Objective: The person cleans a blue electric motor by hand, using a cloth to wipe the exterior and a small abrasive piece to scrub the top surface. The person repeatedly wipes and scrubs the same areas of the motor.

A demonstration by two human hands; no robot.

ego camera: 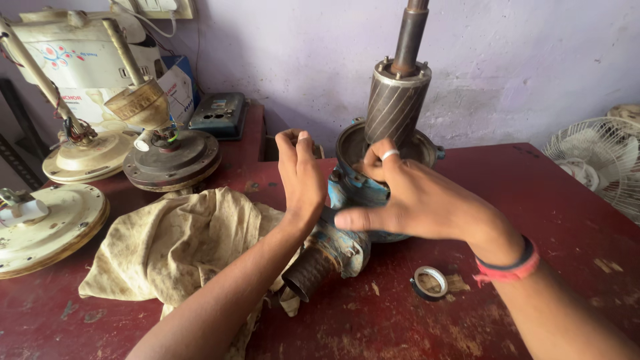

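1. Far left, three ceiling-fan motor housings (172, 159) sit on the red table (547, 200), rods slanting up, well apart from the hands.
2. A stained cream cloth (177, 243) lies crumpled just beside the work, tucked partly under the pump's pipe end.
3. Left hand (301, 175): open, fingers upright and curled at the tips, palm pressed flat against the left side of the blue pump casing (350, 193). It grips nothing; it looks like a bracing hold.
4. Centre: the casing stands on the table with its rusty pipe stub (310, 272) pointing toward the camera. The ribbed rotor (395, 101) stands upright in its mouth, shaft rising out of frame.
5. Right hand (417, 200): spread open, ringed finger hooked over the casing rim at the rotor's foot, thumb stretched left across the body. My read: the rotor is being seated or freed, so the next move wants a firm, steady casing and a straight pull or push.
6. Right of that, a tape roll (430, 281) lies flat; a white table fan (603, 163) stands at the edge.
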